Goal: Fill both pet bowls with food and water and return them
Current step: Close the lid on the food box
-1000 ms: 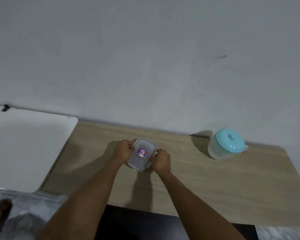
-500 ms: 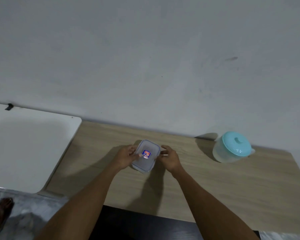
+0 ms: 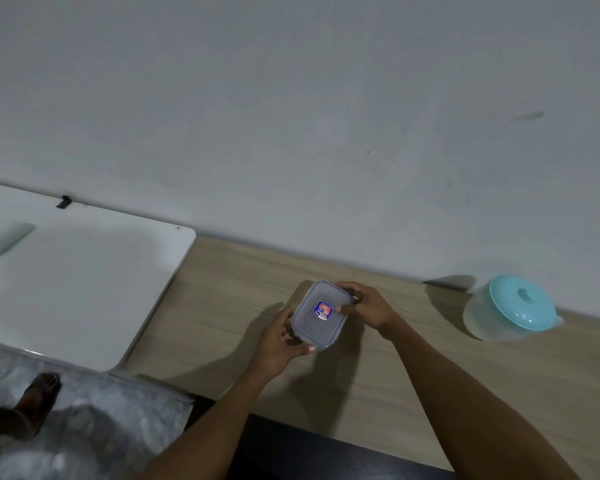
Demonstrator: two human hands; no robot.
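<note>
the box [image 3: 321, 315], a small clear tub with a blue-edged lid and a sticker on top, sits on the wooden counter [image 3: 413, 372] straight ahead of the person, between both hands. its long axis runs away from the body and leans a little to the right. the left hand [image 3: 280, 344] is clamped on the near left corner, thumb along the near edge, fingers curled around the side. the right hand [image 3: 368, 308] grips the far right corner, fingers over the lid rim. both touch it, so neither is nearer; by my reading the lid comes off next, probably to get at the food, though whether any clips are undone is too small to tell. no pet bowls are in view, so filling looks some way off. the jug [image 3: 510, 308], clear with a teal lid, stands well apart to the right against the wall [image 3: 291, 116]. a white top [image 3: 77, 289] lies to the left, level with the counter. a foot [image 3: 37, 396] shows on the floor below. nothing stands between the hands and the box, and the counter around it is bare
</note>
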